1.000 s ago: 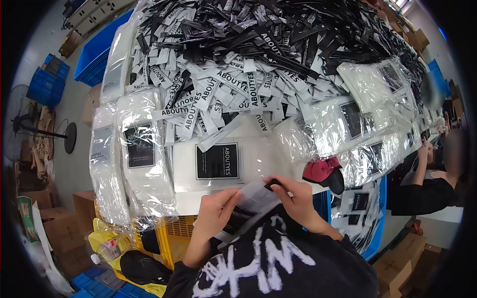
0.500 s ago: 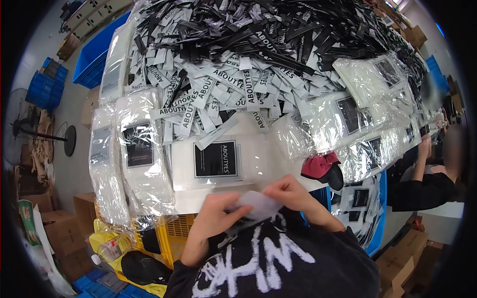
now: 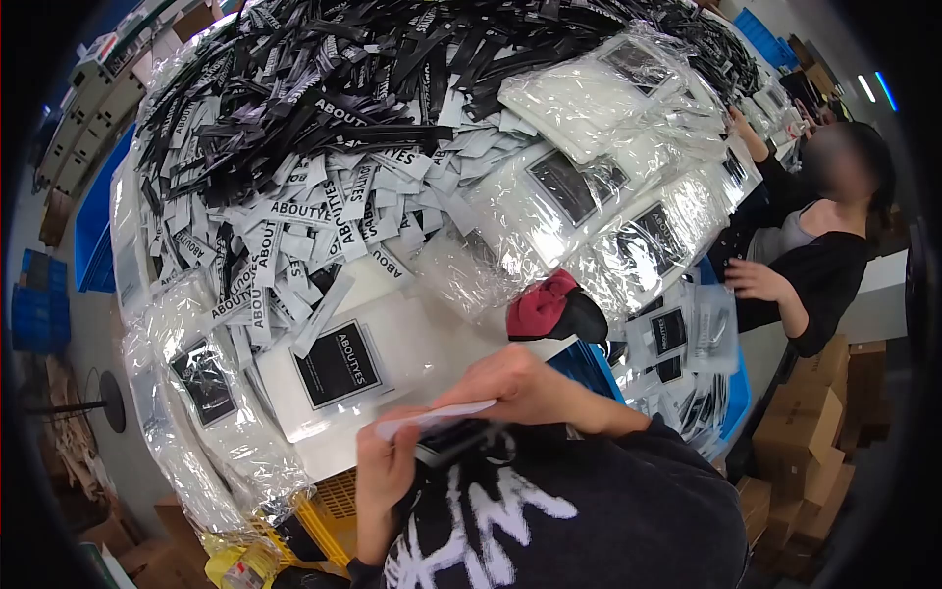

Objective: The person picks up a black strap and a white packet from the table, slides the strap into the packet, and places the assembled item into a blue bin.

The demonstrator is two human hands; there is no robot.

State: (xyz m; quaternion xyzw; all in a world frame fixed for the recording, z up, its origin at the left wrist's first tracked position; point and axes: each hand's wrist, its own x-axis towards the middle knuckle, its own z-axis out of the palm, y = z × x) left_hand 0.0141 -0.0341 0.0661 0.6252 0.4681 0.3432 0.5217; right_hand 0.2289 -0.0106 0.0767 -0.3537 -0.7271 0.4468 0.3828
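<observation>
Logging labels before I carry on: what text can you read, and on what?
"ABOUTYES": black panel of the flat bag; smaller print unreadable.
"ABOUTYES": white strips, often partly covered.
"ABOUT", rest unclear: black strip.
Not readable: wrapped packs' labels, too blurred; held white piece, blurred; sweatshirt, brush lettering partly hidden; cartons, print too small.
</observation>
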